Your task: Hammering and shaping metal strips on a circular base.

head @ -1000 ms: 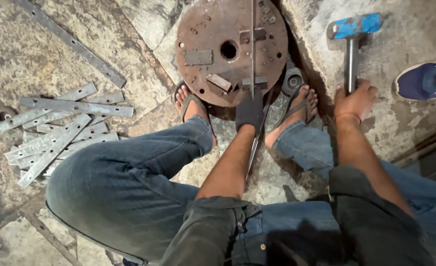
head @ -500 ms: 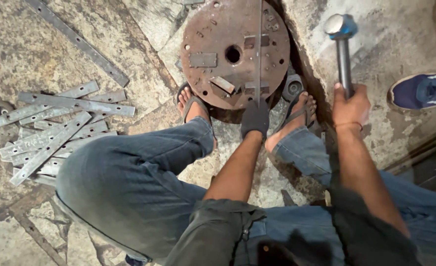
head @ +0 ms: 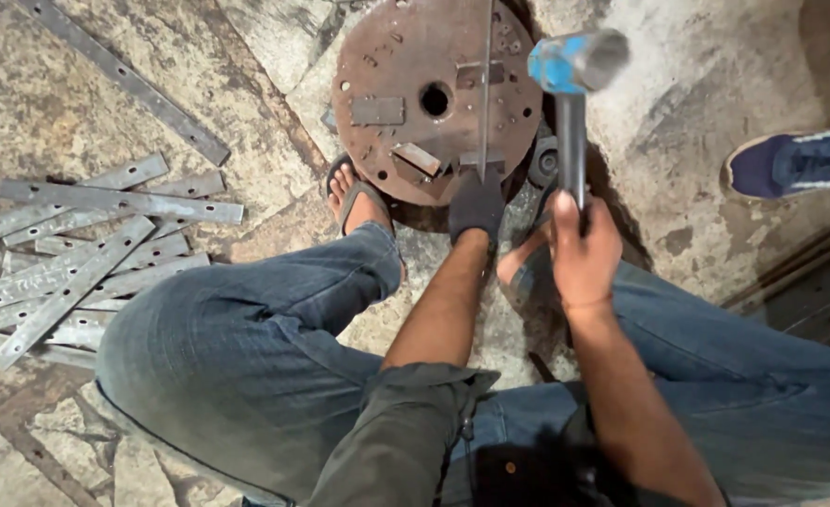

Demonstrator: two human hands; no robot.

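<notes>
My left hand (head: 476, 205), in a dark glove, grips a thin metal strip (head: 486, 84) that stands on edge across a rusty round steel plate (head: 405, 56) on the floor. My right hand (head: 584, 249) is shut on the handle of a hammer (head: 574, 70) whose blue-and-grey head is raised over the plate's right edge. Small blocks and a centre hole sit on the plate. My sandalled left foot (head: 357, 195) rests by the plate's near rim; my jeans-clad knees frame both arms.
A pile of several flat perforated metal strips (head: 77, 253) lies on the stone floor at left, with one long bar (head: 124, 80) further up. Another person's blue shoe (head: 799, 160) stands at the right edge.
The hammer has swung from lying out at the right to raised above the plate, head now over its right edge. My left hand keeps hold of the strip.
</notes>
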